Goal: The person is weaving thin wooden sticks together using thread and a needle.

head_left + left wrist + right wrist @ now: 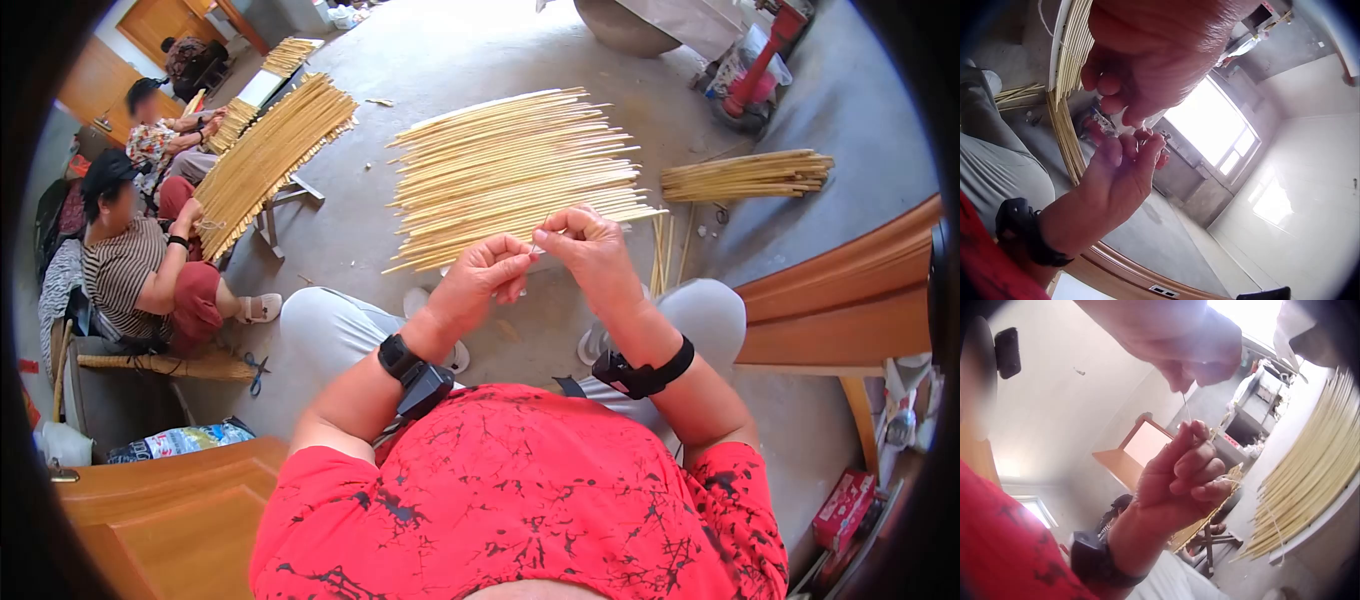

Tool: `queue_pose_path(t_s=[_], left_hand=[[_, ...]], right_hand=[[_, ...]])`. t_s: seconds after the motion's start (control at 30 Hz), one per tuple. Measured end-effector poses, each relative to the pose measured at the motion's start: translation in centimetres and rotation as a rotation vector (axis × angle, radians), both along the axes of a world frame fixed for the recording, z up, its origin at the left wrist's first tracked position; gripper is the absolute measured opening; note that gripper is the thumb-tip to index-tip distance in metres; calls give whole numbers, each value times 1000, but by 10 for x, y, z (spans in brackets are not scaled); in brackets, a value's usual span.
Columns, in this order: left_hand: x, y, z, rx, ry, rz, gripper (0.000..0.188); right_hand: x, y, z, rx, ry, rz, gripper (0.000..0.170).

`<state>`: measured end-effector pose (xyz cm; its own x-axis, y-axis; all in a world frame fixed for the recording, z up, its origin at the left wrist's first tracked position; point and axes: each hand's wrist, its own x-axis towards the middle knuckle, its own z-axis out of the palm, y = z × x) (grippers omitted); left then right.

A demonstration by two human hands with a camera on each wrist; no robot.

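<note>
Both hands meet close together in front of the reed mat [510, 170]. My left hand [480, 275] pinches the end of a white thread [1189, 416] between thumb and forefinger, its other fingers curled in. Facing it, my right hand [592, 250] pinches a thin needle [1184, 400], with the thread's tip right at it. More white thread [1229, 479] trails from the left hand's curled fingers. Seen in the right wrist view, a strand [1279, 528] lies across the ends of the stalks. In the left wrist view the needle is hidden behind the fingers.
A bundle of stalks [745, 177] lies right of the mat. At left, a seated person [135, 250] works at another reed mat [275, 150] on a stand; others sit beyond. Scissors [257, 373] lie at lower left, and a wooden panel [840, 300] stands at right.
</note>
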<state>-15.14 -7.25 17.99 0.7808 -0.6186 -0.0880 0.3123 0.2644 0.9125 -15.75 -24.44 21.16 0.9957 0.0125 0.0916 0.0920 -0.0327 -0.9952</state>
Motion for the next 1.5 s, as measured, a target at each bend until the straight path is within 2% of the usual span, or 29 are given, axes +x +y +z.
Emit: queue_pose_path(t_s=[0.07,0.13,0.17,0.23,0.43,0.67,0.73,0.9,1.0,1.07,1.5], left_hand=[[-7,3,-3,60,4,-42,12],[-15,5,-3,77,-7,20,13],[-18,8,-3,69,2,6,13],[-20,17,0,106,33,38,13],[-23,61,6,234,-13,122,16],[-29,94,1,334,-51,361,18],[-27,98,3,364,-73,343,18],[-23,87,14,457,-96,373,16],[-19,77,16,447,-117,415,12],[-16,73,12,359,-141,387,12],[-12,48,22,392,-69,381,11]], right_hand=[[-12,-2,4,22,37,-85,12],[-18,-6,14,244,191,-83,11],[-19,-6,12,237,198,-98,11],[-14,-8,9,516,159,-138,8],[1,-15,5,563,89,-179,8],[13,-29,-9,642,121,-195,7],[14,-29,-15,656,119,-201,8],[19,-36,-28,730,122,-206,7],[22,-41,-28,717,93,-265,7],[23,-44,-31,727,99,-264,7],[29,-58,-38,758,22,-319,6]])
